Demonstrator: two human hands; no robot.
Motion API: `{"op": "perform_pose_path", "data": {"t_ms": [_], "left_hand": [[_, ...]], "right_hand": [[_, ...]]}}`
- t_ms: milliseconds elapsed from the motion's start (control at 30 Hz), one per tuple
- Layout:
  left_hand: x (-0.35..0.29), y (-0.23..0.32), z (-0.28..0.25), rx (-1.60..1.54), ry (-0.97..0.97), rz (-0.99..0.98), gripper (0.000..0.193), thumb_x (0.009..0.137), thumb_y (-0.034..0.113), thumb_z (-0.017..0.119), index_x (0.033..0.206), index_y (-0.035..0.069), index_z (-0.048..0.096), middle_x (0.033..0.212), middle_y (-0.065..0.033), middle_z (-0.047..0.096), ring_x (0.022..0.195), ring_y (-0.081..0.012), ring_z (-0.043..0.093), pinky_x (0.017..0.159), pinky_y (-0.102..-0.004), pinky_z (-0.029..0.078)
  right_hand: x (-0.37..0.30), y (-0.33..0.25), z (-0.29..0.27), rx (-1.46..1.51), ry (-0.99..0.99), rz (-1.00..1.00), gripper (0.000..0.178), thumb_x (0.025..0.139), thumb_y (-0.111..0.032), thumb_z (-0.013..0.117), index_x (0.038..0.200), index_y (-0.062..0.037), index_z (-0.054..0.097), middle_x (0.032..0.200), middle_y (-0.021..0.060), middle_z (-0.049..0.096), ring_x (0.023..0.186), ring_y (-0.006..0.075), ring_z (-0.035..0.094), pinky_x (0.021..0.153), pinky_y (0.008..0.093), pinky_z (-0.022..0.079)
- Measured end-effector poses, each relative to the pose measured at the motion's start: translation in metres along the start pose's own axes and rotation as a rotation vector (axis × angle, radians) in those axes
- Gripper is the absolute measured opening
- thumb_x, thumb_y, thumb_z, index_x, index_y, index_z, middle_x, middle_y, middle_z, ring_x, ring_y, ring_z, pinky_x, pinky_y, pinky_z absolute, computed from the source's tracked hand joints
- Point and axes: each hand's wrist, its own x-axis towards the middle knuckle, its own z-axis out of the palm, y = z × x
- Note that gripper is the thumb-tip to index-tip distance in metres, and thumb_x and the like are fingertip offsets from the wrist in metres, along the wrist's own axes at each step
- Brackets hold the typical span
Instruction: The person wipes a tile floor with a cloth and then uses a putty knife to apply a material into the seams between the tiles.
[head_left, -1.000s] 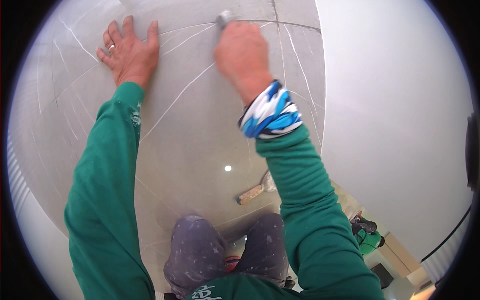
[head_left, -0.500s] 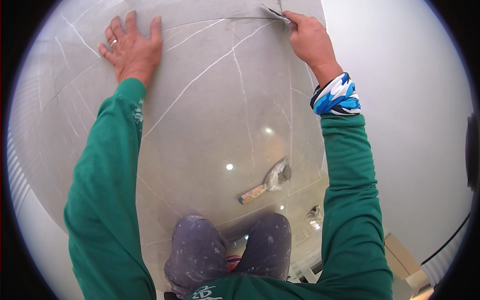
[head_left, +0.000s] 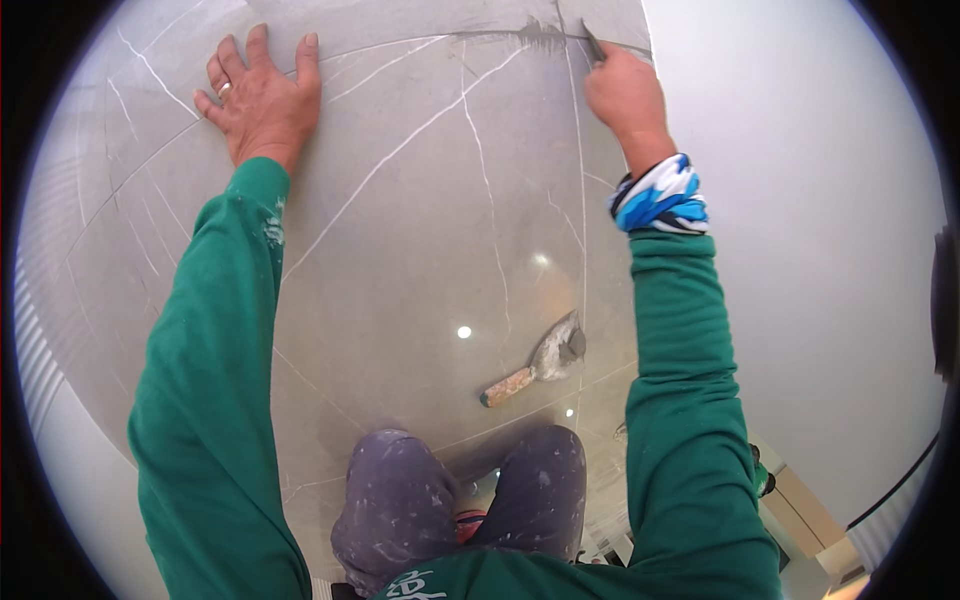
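Note:
My left hand rests with spread fingers on the grey marble-look tile floor, a ring on one finger. My right hand is closed round a thin scraper, seen nearly edge-on at the far joint between tiles. Just left of it, a wet-looking dark grey smear of filler spreads over that joint. Nearer my knees lies a trowel with a stained handle and a grey lump of paste on its whitish blade. Neither hand touches the trowel.
A plain pale wall rises along the floor's right edge. My knees, in paint-spotted trousers, are at the near side. A beige box-like thing and part of a person in green show at the lower right.
My right hand has shifted slightly right and turned the scraper more upright. The grey smear on the joint is now exposed. My left hand has barely moved; the trowel stays put.

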Motion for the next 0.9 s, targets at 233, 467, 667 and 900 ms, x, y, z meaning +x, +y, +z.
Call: {"op": "perform_pose_path", "data": {"t_ms": [233,467,667,900], "left_hand": [[0.000,-0.005,0.001,-0.022,-0.003,0.002,0.069,0.101,0.059,0.043,0.154,0.015,0.043,0.163,-0.0160,0.030,0.155,-0.0321,0.019,0.124,-0.0611,0.004],[0.001,0.000,-0.001,-0.070,-0.009,-0.004,0.065,0.103,0.054,0.041,0.154,0.015,0.043,0.164,-0.0162,0.029,0.155,-0.0319,0.018,0.124,-0.0605,0.003],[-0.001,-0.004,0.000,-0.057,-0.018,-0.014,0.062,0.104,0.051,0.039,0.154,0.015,0.043,0.164,-0.0167,0.029,0.155,-0.0323,0.018,0.124,-0.0603,0.002],[0.002,-0.014,-0.003,-0.036,-0.028,-0.006,0.060,0.105,0.049,0.037,0.154,0.014,0.042,0.164,-0.0174,0.029,0.155,-0.0330,0.018,0.124,-0.0606,0.003]], "right_hand": [[-0.051,-0.159,0.026,0.192,0.249,-0.218,0.024,0.085,-0.015,0.059,0.088,0.0037,0.074,0.090,0.0269,0.073,0.091,0.0428,0.072,0.083,0.0488,0.057],[-0.005,-0.054,-0.010,0.177,-0.030,0.051,0.031,0.085,-0.021,0.058,0.099,0.0020,0.073,0.099,0.0300,0.071,0.097,0.0485,0.068,0.089,0.0524,0.054],[-0.013,-0.081,0.012,0.128,-0.025,-0.014,0.026,0.084,-0.016,0.057,0.092,0.0015,0.073,0.091,0.0264,0.072,0.090,0.0438,0.070,0.084,0.0503,0.056],[-0.046,-0.186,-0.006,0.344,-0.074,-0.093,0.028,0.086,-0.018,0.062,0.100,0.0028,0.073,0.098,0.0269,0.073,0.098,0.0407,0.071,0.088,0.0463,0.057]]}}
